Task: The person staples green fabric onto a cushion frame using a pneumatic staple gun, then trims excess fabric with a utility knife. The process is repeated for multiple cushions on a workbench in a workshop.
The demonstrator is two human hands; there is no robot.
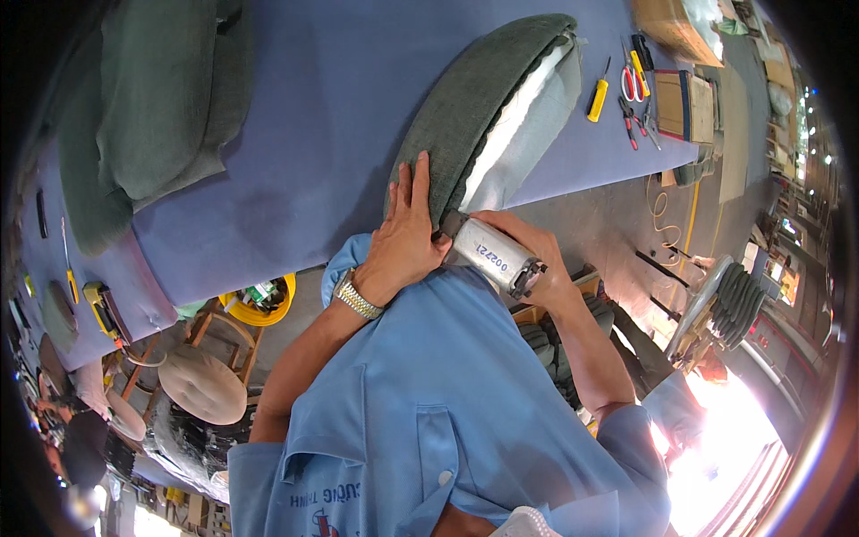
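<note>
A dark green upholstered cushion (474,98), long and curved, lies on its side on the blue-covered table, with a white lining showing along its open right side. My left hand (407,237) rests flat on the cushion's near end, fingers stretched out and thumb close to the tool's nose. In my right hand (544,255) is a silver staple gun (488,251), gripped at its body. The gun's dark nose meets the near tip of the cushion, between my two hands; the exact contact point is partly hidden.
The blue table (304,143) bears green upholstered pieces (161,98) at left. At right lie a yellow screwdriver (598,100), red-handled scissors (628,85), pliers (628,125) and a cardboard box (684,106). A yellow bucket (288,300) and beige round seat (201,385) stand below the table's left part.
</note>
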